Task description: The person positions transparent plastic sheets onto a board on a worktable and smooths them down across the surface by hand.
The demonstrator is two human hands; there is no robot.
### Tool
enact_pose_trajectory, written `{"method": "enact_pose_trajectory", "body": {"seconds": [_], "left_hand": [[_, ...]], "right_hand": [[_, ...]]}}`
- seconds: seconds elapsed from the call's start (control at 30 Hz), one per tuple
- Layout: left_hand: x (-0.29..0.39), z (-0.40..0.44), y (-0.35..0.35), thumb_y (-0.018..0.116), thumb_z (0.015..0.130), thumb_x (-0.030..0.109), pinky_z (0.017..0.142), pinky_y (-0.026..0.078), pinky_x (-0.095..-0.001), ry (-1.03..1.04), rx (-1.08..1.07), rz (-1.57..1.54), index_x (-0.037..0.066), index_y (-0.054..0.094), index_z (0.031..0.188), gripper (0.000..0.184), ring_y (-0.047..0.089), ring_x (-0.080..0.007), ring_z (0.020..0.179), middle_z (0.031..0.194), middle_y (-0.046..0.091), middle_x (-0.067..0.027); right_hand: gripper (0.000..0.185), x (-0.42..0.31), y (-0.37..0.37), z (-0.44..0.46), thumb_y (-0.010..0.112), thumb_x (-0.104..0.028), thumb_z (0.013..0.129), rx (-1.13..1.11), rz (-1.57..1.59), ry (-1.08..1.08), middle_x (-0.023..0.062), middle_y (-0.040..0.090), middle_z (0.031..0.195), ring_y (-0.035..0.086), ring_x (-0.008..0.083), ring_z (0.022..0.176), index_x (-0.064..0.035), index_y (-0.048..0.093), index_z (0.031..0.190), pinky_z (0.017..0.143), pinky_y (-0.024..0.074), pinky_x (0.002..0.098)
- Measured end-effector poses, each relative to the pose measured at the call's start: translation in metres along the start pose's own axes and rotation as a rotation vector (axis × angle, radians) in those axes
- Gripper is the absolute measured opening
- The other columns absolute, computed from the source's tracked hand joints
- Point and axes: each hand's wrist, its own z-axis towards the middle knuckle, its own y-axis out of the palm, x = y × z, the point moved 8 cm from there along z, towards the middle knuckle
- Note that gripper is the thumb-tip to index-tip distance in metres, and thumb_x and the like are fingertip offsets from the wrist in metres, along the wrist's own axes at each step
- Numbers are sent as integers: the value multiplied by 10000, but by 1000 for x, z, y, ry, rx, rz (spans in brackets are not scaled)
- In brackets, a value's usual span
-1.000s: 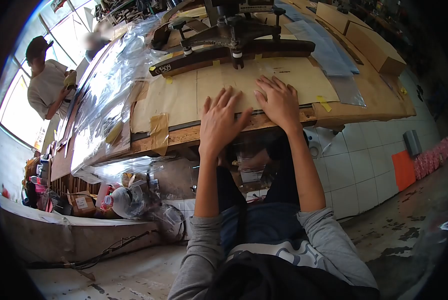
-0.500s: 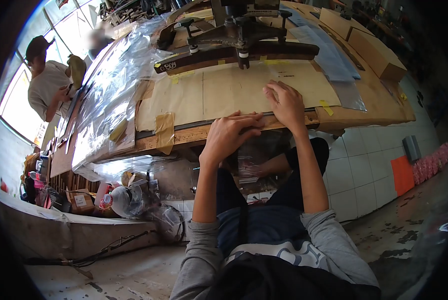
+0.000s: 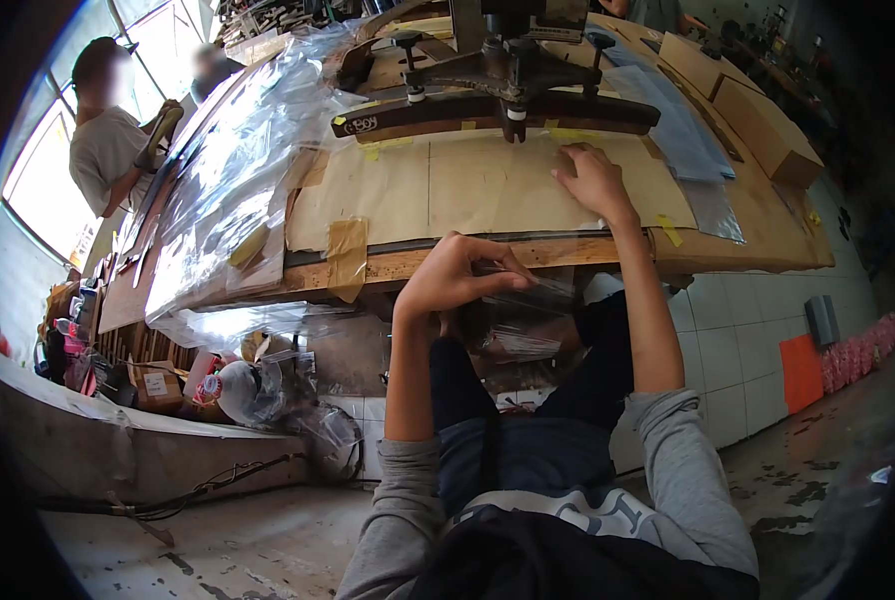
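Observation:
My left hand (image 3: 463,272) is at the front edge of the table, fingers curled together over a clear plastic film (image 3: 538,305) below the edge; whether it grips the film is hard to make out. My right hand (image 3: 593,180) rests over the right part of a tan sheet (image 3: 488,185), fingers bent and apart, holding nothing. Brown tape (image 3: 348,260) and yellow tape (image 3: 670,230) lie at the sheet's edges. Behind the sheet stands a dark metal frame (image 3: 513,75) with a long curved bar (image 3: 408,118).
Crumpled clear plastic (image 3: 233,160) covers the table's left side. Cardboard boxes (image 3: 768,130) and bluish plastic sheets (image 3: 673,130) lie at the right. A person (image 3: 113,150) stands at the left, holding something. A large plastic bottle (image 3: 243,390) is among clutter under the table.
Both hands lay flat on the sheet earlier. My left hand has moved back to the front edge and curled; my right hand has lifted its palm and shifted right. The view has shifted slightly.

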Motion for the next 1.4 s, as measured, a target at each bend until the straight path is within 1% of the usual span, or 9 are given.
{"method": "enact_pose_trajectory", "body": {"seconds": [0.1, 0.2, 0.4, 0.5, 0.6, 0.7, 1.0, 1.3, 1.4], "left_hand": [[2, 2, 1, 708, 817, 181, 788, 505, -268, 23, -66, -65, -8, 704, 858, 194, 659, -123, 829, 863, 718, -79], [1, 2, 2, 707, 818, 177, 793, 500, -263, 7, -76, -55, -1, 708, 863, 184, 658, -122, 824, 872, 718, -74], [-1, 3, 3, 711, 815, 180, 778, 502, -261, -2, -95, -23, -2, 705, 856, 186, 653, -107, 818, 890, 719, -56], [-3, 2, 3, 705, 815, 99, 777, 503, -255, -30, -122, -31, -54, 684, 899, 176, 646, -137, 838, 923, 701, -115], [-3, 3, 4, 710, 809, 98, 779, 505, -257, -27, -115, -58, -53, 684, 899, 177, 648, -142, 843, 926, 700, -118], [-9, 2, 4, 711, 809, 97, 781, 507, -261, -116, -116, -69, -55, 682, 896, 177, 651, -147, 850, 924, 699, -121], [0, 4, 4, 707, 815, 116, 753, 528, -247, 10, -103, -64, -38, 689, 875, 166, 664, -113, 838, 910, 711, -104], [1, 2, 4, 718, 798, 127, 805, 504, -283, -87, -91, -87, -52, 678, 858, 193, 657, -161, 871, 908, 701, -126], [-7, 1, 3, 715, 800, 126, 806, 505, -288, -145, -83, -76, -52, 678, 854, 189, 660, -166, 873, 899, 701, -127]], "right_hand": [[417, 12, 19, 18, 704, -261, 762, -169, 76, 46, 93, 595, 1181, 535, 279, 1135, -45, 631, 1112, 918, 425, 476], [381, 6, 19, 18, 708, -160, 742, -339, 266, 80, 171, 662, 932, 635, 303, 946, 5, 639, 1078, 833, 489, 371], [342, 7, 18, 22, 709, -160, 730, -76, 114, -90, 144, 661, 871, 635, 298, 888, -2, 651, 1028, 796, 487, 371], [312, 1, 10, 14, 701, -152, 730, 28, 58, -16, 141, 659, 875, 634, 289, 893, -4, 652, 1000, 786, 485, 373], [299, 16, 30, 22, 683, -242, 766, -281, 37, 137, 121, 602, 1127, 508, 324, 1140, -135, 639, 1042, 927, 389, 523], [278, 15, 37, 22, 670, -243, 777, -308, 177, 74, 144, 579, 1142, 503, 327, 1137, -132, 634, 1029, 923, 378, 539], [320, -2, -5, -10, 664, -272, 766, 91, 2, 35, 142, 568, 1115, 537, 316, 1048, -70, 633, 1013, 859, 415, 510], [271, -6, 0, -5, 650, -240, 757, 36, -26, 19, 144, 593, 1037, 540, 324, 1029, -44, 643, 944, 840, 425, 504], [261, -11, -2, -8, 649, -229, 750, 132, -52, -44, 153, 595, 1011, 540, 326, 1014, -43, 637, 932, 830, 428, 504]]}}
